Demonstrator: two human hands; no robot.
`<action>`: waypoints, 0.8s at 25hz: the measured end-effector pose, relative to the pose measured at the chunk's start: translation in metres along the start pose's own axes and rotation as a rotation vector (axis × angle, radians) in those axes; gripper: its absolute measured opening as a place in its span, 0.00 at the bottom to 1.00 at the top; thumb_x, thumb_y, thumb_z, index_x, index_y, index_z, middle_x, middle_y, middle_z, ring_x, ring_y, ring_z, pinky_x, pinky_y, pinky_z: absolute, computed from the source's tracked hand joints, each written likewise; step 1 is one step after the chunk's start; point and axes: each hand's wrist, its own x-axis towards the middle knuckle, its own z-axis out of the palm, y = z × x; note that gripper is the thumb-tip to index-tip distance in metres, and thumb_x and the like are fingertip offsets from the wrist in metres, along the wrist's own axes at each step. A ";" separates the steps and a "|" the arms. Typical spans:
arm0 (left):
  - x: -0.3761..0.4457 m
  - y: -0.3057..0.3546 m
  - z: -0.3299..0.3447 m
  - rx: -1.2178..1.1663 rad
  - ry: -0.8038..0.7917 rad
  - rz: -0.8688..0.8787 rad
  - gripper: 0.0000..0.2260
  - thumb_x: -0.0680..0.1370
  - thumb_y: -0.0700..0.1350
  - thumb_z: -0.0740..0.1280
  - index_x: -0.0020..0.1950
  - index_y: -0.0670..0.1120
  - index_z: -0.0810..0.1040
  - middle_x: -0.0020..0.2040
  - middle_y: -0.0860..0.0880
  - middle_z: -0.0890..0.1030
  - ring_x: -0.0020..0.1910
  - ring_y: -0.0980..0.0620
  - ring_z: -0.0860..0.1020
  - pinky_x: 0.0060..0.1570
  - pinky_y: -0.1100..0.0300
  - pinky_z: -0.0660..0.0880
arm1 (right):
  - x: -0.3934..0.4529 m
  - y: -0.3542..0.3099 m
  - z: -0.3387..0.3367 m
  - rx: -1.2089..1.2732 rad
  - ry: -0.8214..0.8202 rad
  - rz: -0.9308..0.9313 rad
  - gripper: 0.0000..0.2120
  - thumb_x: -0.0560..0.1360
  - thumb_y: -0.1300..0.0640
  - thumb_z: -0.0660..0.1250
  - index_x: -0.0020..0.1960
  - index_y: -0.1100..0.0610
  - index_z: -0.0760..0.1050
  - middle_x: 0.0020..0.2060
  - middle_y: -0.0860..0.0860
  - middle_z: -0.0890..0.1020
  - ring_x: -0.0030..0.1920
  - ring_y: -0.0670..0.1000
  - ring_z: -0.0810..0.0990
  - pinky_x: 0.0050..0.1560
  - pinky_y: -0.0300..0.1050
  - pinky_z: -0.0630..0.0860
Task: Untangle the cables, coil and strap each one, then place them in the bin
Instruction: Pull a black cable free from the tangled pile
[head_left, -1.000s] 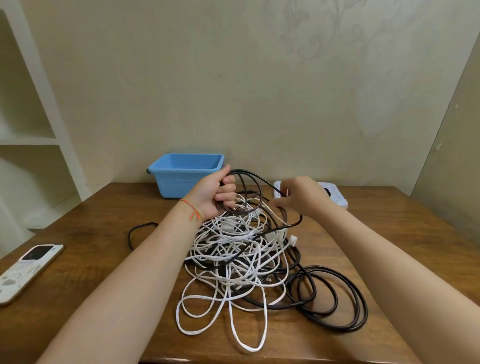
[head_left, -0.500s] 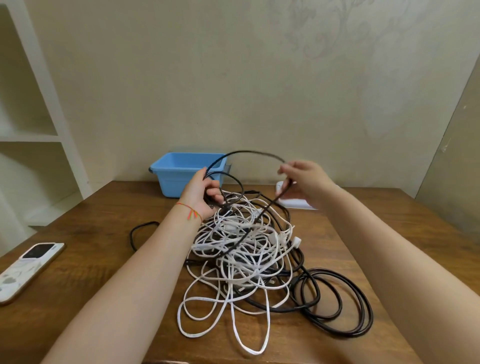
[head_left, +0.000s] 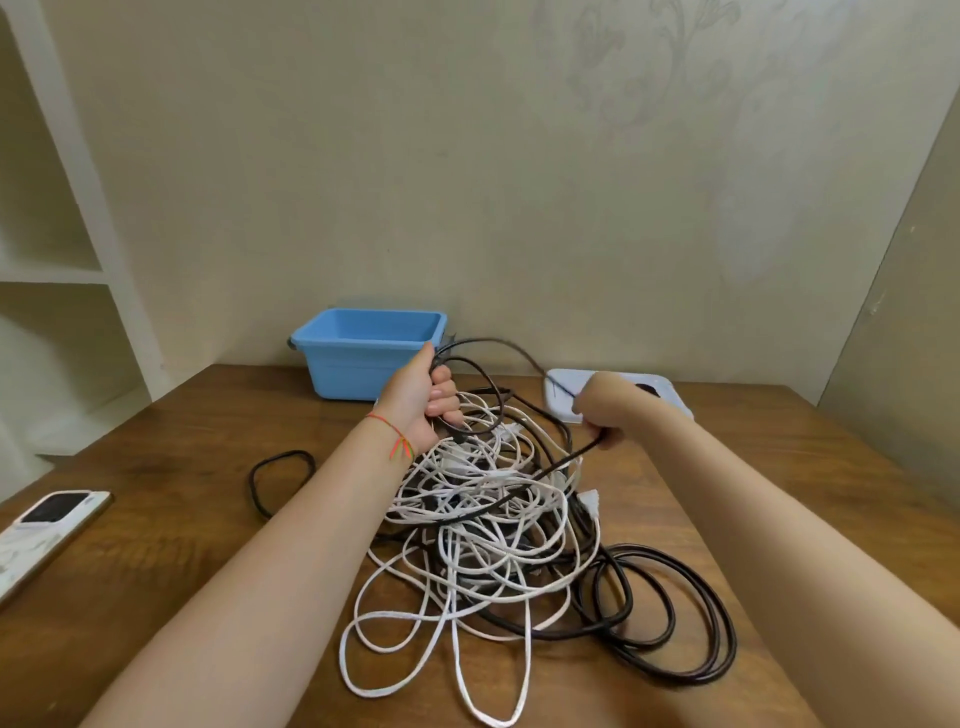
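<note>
**Black cable drawn out of the tangle, bin waiting behind**

Wooden worktop runs up to a pale patterned wall, with white shelving off its left end. Taking the tangle of cables as the landmark: far to its left, at the worktop edge, lies a phone; nearer on the left, a stray black loop rests flat on the wood. Behind the tangle and slightly left stands the blue bin, nothing visible inside from this angle.

Over the tangle's back edge, the left hand grips a few gathered turns of the black cable, fingers curled round them. That cable arcs to the right and comes down to the right hand, which is closed round it just behind the tangle's right side; from there the strand dives back into the white cable loops. Behind the right hand sits a white flat device. Right of the tangle's front, thick black coils lie stacked on the wood.

Judging from this, coiling has started before the black cable is free. Pulling harder could cinch the white loops around it into a knot, or drag the whole pile toward the bin. A white plug at the tangle's right edge could snag too.
</note>
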 end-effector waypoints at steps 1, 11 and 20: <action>0.002 -0.001 -0.002 -0.056 0.022 -0.018 0.22 0.84 0.59 0.53 0.33 0.49 0.63 0.22 0.53 0.59 0.17 0.57 0.56 0.21 0.66 0.57 | 0.001 0.007 0.005 0.071 -0.001 0.050 0.05 0.79 0.67 0.60 0.48 0.64 0.75 0.41 0.60 0.82 0.38 0.57 0.82 0.38 0.45 0.78; -0.009 -0.008 0.017 0.137 -0.262 -0.133 0.23 0.84 0.50 0.56 0.28 0.49 0.62 0.21 0.54 0.58 0.15 0.58 0.56 0.17 0.64 0.53 | -0.026 -0.022 0.013 0.463 0.215 -0.569 0.19 0.77 0.60 0.63 0.68 0.52 0.74 0.63 0.49 0.77 0.62 0.48 0.76 0.57 0.40 0.72; -0.014 -0.003 0.005 0.149 -0.229 -0.056 0.20 0.83 0.53 0.61 0.34 0.45 0.76 0.29 0.50 0.72 0.27 0.54 0.73 0.37 0.60 0.75 | -0.016 -0.023 0.024 0.799 0.088 -0.537 0.18 0.81 0.46 0.62 0.42 0.59 0.71 0.27 0.50 0.67 0.26 0.47 0.66 0.27 0.40 0.64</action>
